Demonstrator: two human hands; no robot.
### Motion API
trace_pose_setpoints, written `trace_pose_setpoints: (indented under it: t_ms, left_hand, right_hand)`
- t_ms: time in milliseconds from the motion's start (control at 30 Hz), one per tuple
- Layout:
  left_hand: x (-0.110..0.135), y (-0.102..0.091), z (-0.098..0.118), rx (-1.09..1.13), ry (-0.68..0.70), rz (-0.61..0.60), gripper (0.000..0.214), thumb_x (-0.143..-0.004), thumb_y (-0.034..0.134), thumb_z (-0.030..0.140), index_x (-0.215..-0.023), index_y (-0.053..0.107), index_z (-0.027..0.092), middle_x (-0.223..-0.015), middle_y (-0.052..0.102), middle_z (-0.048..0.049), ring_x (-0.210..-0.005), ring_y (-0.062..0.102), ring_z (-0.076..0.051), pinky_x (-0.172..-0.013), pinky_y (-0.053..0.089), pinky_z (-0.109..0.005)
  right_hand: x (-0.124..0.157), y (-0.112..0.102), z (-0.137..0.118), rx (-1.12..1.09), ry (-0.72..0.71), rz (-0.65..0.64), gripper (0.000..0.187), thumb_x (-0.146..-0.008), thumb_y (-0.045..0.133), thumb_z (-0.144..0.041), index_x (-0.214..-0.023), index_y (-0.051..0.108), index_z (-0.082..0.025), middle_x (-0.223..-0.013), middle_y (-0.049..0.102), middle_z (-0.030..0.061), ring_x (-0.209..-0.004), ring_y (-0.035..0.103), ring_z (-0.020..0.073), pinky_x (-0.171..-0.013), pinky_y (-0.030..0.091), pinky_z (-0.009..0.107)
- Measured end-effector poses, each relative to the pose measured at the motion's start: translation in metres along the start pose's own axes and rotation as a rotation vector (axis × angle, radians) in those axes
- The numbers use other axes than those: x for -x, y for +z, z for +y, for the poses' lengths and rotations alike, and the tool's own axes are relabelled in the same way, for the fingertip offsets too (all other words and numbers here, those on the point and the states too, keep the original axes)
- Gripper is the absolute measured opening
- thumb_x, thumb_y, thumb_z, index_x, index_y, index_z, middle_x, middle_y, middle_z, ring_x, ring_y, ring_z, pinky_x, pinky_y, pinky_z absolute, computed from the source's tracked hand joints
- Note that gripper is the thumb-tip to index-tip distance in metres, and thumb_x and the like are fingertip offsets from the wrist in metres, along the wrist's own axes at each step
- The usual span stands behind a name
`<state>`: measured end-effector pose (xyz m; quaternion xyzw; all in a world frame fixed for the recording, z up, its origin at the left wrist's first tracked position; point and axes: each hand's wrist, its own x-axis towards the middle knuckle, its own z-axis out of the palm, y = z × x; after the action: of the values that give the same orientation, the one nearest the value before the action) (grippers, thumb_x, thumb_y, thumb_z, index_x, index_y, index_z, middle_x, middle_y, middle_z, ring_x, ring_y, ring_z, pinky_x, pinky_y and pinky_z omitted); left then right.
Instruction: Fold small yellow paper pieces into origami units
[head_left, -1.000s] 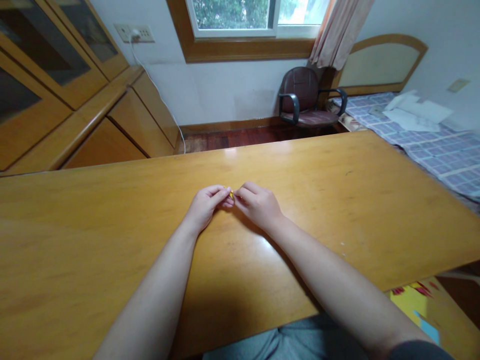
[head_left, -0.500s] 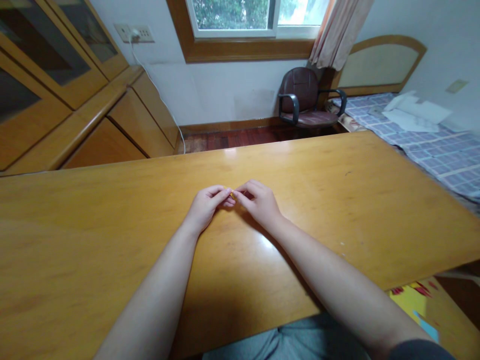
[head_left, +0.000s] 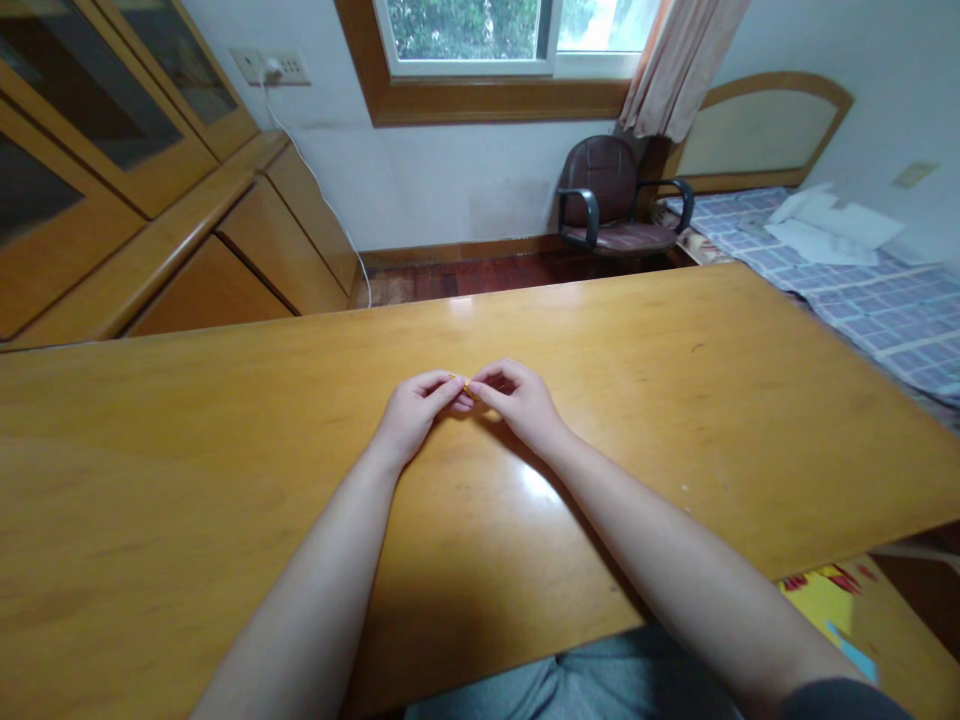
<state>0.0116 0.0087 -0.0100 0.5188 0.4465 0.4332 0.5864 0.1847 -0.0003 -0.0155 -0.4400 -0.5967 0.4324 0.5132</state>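
Observation:
Over the middle of the wooden table [head_left: 247,430], my left hand [head_left: 415,410] and my right hand [head_left: 521,402] meet at the fingertips. Between them is a small yellow-orange piece [head_left: 466,387], mostly covered by the fingers and too small to name. The left thumb and fingers pinch it from one side. From the other side, the right thumb and forefinger close on it. Both wrists lie low, close to the tabletop.
Beyond the table's far edge stands a brown armchair [head_left: 606,195]. A bed with a checked cover [head_left: 862,300] is at the right, a wooden cabinet [head_left: 217,240] at the left. A yellow printed surface [head_left: 817,600] shows at the lower right, below the table edge.
The fingertips have shifted very slightly around the small yellow-orange piece. Both arms stay almost where they were.

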Motion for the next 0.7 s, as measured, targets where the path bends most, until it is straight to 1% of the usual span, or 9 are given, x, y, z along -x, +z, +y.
trace_pose_setpoints:
  t_ms: [133,300,500,700]
  left_hand:
    - [-0.0003,-0.0018,-0.0010,0.006,-0.017,-0.005,0.030,-0.075,0.075,0.043,-0.081,0.074,0.014,-0.078,0.075,-0.0072,-0.071,0.071,-0.019,-0.075,0.058,-0.032]
    - [-0.0010,-0.0030,-0.0021,0.060,-0.035,-0.017,0.030,-0.077,0.074,0.043,-0.080,0.074,0.013,-0.077,0.076,-0.0086,-0.067,0.070,-0.017,-0.071,0.058,-0.030]
    - [-0.0005,-0.0032,-0.0007,0.080,-0.041,-0.026,0.030,-0.077,0.073,0.041,-0.083,0.075,0.012,-0.079,0.076,-0.0100,-0.069,0.071,-0.018,-0.071,0.058,-0.030]
    - [-0.0009,-0.0032,-0.0019,0.108,-0.037,-0.025,0.030,-0.077,0.073,0.042,-0.082,0.074,0.012,-0.077,0.076,-0.0091,-0.069,0.071,-0.018,-0.069,0.057,-0.028]
  right_hand:
    - [-0.0005,-0.0007,0.0007,0.009,0.011,0.004,0.017,-0.079,0.073,-0.034,-0.079,0.069,-0.018,-0.078,0.070,0.0016,-0.072,0.062,0.0138,-0.070,0.049,0.026]
    - [-0.0008,-0.0015,0.0028,-0.006,0.000,0.006,0.017,-0.078,0.073,-0.034,-0.080,0.070,-0.017,-0.078,0.071,0.0017,-0.072,0.063,0.0138,-0.070,0.049,0.026]
    - [-0.0010,-0.0015,0.0021,0.039,-0.011,0.015,0.017,-0.079,0.072,-0.034,-0.080,0.071,-0.017,-0.079,0.072,0.0026,-0.072,0.064,0.0143,-0.070,0.050,0.027]
    - [-0.0001,-0.0020,-0.0011,0.083,-0.033,0.017,0.014,-0.080,0.072,-0.031,-0.080,0.071,-0.017,-0.079,0.072,0.0023,-0.072,0.063,0.0142,-0.070,0.049,0.027]
